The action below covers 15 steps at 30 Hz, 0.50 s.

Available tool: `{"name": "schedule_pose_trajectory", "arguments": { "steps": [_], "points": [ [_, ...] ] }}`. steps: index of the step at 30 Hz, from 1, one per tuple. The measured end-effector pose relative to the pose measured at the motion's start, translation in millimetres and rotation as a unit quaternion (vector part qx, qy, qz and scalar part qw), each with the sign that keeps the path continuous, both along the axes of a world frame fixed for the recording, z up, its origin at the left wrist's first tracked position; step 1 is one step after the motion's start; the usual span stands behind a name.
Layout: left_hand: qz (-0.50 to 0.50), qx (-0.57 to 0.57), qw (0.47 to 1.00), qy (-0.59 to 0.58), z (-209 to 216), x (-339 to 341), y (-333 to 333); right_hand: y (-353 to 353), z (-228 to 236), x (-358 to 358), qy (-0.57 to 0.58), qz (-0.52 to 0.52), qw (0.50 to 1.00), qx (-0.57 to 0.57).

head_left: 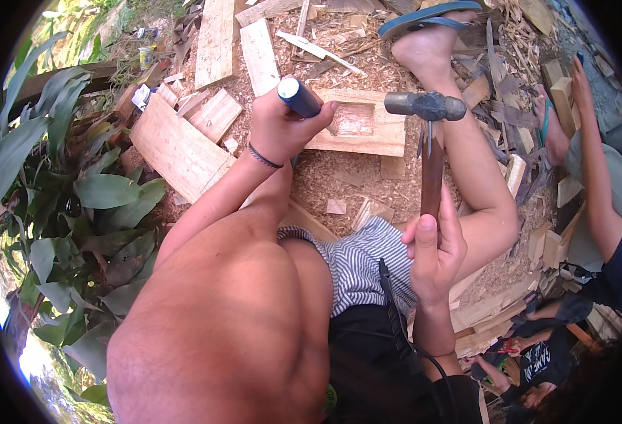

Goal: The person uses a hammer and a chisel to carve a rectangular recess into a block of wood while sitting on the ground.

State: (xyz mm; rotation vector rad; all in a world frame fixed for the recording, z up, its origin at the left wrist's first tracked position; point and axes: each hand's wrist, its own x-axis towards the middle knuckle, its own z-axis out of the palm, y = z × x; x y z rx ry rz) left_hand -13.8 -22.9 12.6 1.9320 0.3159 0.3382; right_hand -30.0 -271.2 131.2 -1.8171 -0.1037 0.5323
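Note:
My left hand (282, 126) is closed around the dark blue handle of a chisel (301, 99), its pale round end facing up and its blade hidden by the hand. Just right of that fist lies a wooden block (388, 136) with a rectangular hollow cut into its top. My right hand (434, 247) grips a hammer (431, 166) low on its brown wooden handle. The hammer is upright, its metal head raised in front of the block's right end and apart from the chisel.
Planks (183, 152) and offcuts lie around the block on ground covered in wood shavings. My sandalled foot (424, 53) rests beyond it. Broad-leaved plants (106, 191) crowd the left. Another person's arm (594, 155) is at the right, and someone in dark clothing (537, 364) is at lower right.

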Motion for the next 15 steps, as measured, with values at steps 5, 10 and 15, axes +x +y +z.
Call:
{"name": "schedule_pose_trajectory", "arguments": {
  "steps": [5,10,15],
  "points": [
    [-0.031,0.01,0.999,-0.033,2,10,-4,7,-2,4,-0.021,-0.012,0.999,0.031],
    [-0.046,0.097,0.993,-0.039,8,17,-14,8,10,20,-0.136,0.051,0.989,-0.006],
    [-0.042,0.074,0.996,-0.031,4,15,-12,-1,-3,25,-0.213,0.132,0.964,-0.087]
  ]
}}
